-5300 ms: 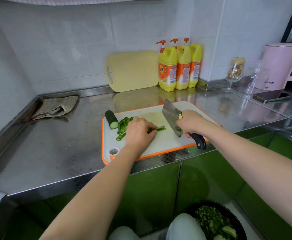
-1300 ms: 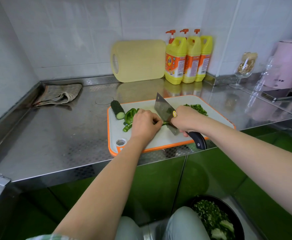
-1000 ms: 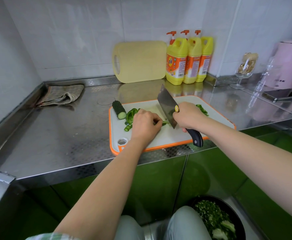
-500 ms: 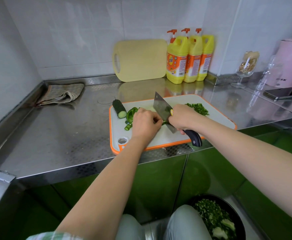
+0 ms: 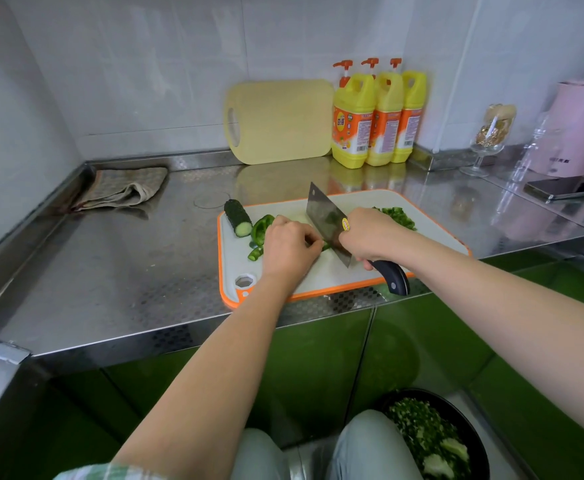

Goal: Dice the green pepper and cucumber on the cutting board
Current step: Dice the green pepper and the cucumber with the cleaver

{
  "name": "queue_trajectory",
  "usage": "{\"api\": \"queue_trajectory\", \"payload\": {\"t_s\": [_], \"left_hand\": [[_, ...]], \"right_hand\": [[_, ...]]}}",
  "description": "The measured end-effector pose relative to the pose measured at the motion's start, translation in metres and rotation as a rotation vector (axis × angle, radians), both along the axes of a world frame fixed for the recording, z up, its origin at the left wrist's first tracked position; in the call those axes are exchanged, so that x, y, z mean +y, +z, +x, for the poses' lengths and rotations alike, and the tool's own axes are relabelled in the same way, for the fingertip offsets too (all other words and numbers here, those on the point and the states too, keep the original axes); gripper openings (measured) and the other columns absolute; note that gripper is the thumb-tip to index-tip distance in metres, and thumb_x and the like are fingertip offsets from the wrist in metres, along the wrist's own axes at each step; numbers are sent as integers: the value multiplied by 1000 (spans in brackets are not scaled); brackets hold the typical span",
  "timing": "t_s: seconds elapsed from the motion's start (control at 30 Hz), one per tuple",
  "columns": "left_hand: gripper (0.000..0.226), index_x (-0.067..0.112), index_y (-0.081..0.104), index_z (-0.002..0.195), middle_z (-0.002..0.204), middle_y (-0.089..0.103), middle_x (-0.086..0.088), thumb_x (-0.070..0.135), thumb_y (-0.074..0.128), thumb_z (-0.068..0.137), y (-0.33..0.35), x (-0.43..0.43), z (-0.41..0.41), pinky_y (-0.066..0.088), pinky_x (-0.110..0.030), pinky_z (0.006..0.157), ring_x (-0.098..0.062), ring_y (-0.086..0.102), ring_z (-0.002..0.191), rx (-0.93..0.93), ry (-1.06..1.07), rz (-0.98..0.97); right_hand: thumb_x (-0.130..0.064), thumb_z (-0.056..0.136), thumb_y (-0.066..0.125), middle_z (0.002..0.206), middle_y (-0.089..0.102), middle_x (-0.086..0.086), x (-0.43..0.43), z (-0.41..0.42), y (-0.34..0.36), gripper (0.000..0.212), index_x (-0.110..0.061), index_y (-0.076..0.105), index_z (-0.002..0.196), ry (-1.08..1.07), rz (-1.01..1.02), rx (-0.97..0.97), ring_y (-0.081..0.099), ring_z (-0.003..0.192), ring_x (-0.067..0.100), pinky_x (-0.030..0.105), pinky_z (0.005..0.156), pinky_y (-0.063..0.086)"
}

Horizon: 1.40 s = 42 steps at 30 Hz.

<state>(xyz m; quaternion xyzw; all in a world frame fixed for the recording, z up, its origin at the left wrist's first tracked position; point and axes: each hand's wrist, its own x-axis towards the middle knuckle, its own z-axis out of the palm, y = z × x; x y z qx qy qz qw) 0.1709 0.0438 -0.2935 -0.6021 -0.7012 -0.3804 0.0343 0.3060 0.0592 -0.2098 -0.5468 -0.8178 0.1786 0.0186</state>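
On the steel counter (image 5: 127, 271), near its front edge, a white cutting board (image 5: 432, 237) with an orange rim. Over the board's middle, the left hand (image 5: 288, 249), fingers curled down and pinching a pepper strip (image 5: 325, 246) against the board, most of it hidden under the knuckles; just beside it the right hand (image 5: 370, 237), clenched round the black handle of a cleaver (image 5: 321, 216), blade tilted, edge down by the left fingertips. At the board's far-left corner a cut cucumber (image 5: 238, 218) stub, loose green pepper pieces (image 5: 261, 230) between it and the left hand, and a diced heap (image 5: 399, 216) at the far right.
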Motion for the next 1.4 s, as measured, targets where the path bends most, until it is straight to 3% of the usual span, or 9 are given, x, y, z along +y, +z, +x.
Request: {"api": "queue_trajectory", "payload": {"t_s": [0.1, 0.37, 0.43, 0.57, 0.67, 0.8, 1.17, 1.3, 1.4], "left_hand": [[11, 15, 78, 73, 71, 72, 2, 18, 69, 79, 0, 1, -1, 41, -32, 72, -24, 50, 86, 3, 1, -1], [12, 17, 78, 83, 73, 70, 0, 24, 68, 82, 3, -6, -3, 41, -34, 78, -25, 50, 91, 25, -32, 34], [17, 19, 77, 90, 81, 71, 3, 30, 70, 80, 4, -11, -10, 41, -36, 85, -24, 50, 97, 68, -43, 38], [33, 22, 74, 103, 99, 68, 2, 44, 70, 78, 5, -19, -18, 33, -34, 89, -23, 46, 109, 220, -8, -24], [37, 24, 74, 106, 103, 66, 1, 50, 66, 80, 6, -19, -14, 32, -33, 89, -23, 43, 110, 264, 22, -69], [42, 26, 73, 108, 106, 64, -1, 57, 62, 82, 7, -15, -10, 33, -35, 90, -25, 42, 111, 276, 51, -139], [22, 32, 75, 101, 103, 65, 2, 44, 65, 85, 3, -10, -12, 32, -35, 83, -25, 42, 107, 153, 16, -124], [18, 31, 76, 97, 99, 66, 2, 41, 68, 84, 3, -10, -12, 32, -35, 82, -26, 43, 104, 106, 10, -111], [17, 31, 77, 96, 97, 67, 3, 40, 68, 84, 3, -9, -13, 33, -36, 83, -26, 42, 104, 79, 3, -112]], "right_hand": [[0, 89, 50, 56, 53, 10, 2, -3, -3, 19, -1, 55, 71, -4, -15, 36, 52, 48, 21, 23, 50, 42], [-6, 92, 41, 54, 52, 12, 10, -2, -13, 26, -7, 43, 66, -43, 52, 151, 54, 42, 24, 22, 43, 38], [-7, 91, 41, 52, 53, 11, 12, 1, -8, 23, -6, 46, 69, -49, 82, 147, 56, 41, 23, 22, 43, 39], [2, 83, 53, 61, 60, 14, 6, 3, 11, 9, 4, 62, 82, -32, 40, 70, 63, 61, 31, 29, 60, 49], [-1, 89, 43, 53, 56, 11, -1, 4, 11, 17, 2, 55, 77, 15, 14, 13, 54, 47, 23, 24, 49, 41], [-2, 90, 42, 55, 56, 10, -4, 2, 5, 17, 1, 54, 79, 41, 10, -26, 55, 50, 23, 23, 46, 38], [-2, 88, 41, 57, 58, 12, -4, 1, 6, 19, 1, 56, 77, 67, 13, -41, 54, 48, 22, 23, 46, 39], [-2, 87, 43, 32, 50, 4, -6, -2, 7, 25, -2, 55, 66, 50, 36, -99, 51, 43, 20, 22, 46, 38], [1, 87, 49, 44, 54, 6, -6, -4, 7, 18, -1, 59, 72, 62, 27, -126, 50, 47, 19, 23, 48, 38]]}}
